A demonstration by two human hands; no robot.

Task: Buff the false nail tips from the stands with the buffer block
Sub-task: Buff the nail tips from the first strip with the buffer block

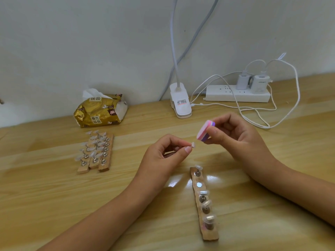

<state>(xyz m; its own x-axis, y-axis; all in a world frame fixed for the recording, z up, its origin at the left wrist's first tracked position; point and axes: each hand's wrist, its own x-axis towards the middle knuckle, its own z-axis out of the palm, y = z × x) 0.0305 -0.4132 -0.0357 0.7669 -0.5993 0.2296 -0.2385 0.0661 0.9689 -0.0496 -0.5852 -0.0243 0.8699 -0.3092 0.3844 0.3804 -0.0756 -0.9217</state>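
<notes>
Nail tip (193,144): one, pinched by left hand (163,154). Buffer block (205,130): one, gripped by right hand (233,134). Near stand (208,235): one. Far stands (103,168): three.

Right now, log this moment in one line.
left hand: pinches nail tip | right hand: holds buffer block | block beside tip, contact unclear | near stand: one slot bare

Free wood of the table (126,151) runs between the three grouped stands (96,153) at left and the single stand (204,205), which lies between the two forearms (108,214). Along the wall, tissue pack (101,111), lamp clamp (180,104), power strip (237,94) and looped cables (266,126) obstruct passage. Upright pegs (202,198) on every stand bar a low sweep across them.
</notes>
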